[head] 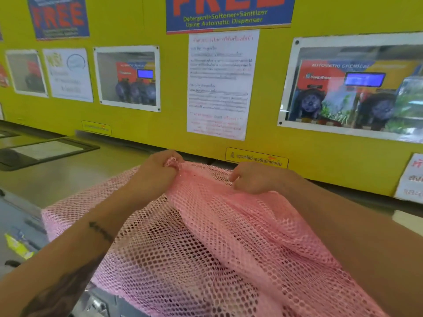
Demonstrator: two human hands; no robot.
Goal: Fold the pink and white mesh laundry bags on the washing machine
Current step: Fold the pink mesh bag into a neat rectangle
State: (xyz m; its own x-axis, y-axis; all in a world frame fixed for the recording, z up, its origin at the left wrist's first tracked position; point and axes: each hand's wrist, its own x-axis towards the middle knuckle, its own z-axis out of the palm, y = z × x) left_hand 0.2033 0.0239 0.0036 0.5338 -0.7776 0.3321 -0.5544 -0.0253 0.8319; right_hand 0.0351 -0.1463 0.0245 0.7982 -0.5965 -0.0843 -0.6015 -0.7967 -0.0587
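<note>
A pink open-weave mesh laundry bag is spread over the grey metal top of the washing machine, covering most of the near and middle part and hanging off the near edge. Its far portion is bunched up toward the back edge, w/ a doubled layer running diagonally from the far middle to the near right corner (the mesh looks denser and paler there).

The left hand is at the far end of the bag, fingers curled tight round a gathered wad of the pink mesh, which sticks up just past the knuckles. The right hand sits just beside it to the right, also at the bag's far edge; its fingers are bent down into the mesh and pinch a fold of it, though the fingertips themselves are hidden under the hand. Both forearms reach in from the near edge, the left one bearing dark tattoo marks.

Behind the machine's back edge stands a yellow wall w/ a white printed paper notice, a blue "FREE" poster above it, and framed photos of machines either side. A small yellow warning sticker sits low on the wall, near the right hand.
</note>
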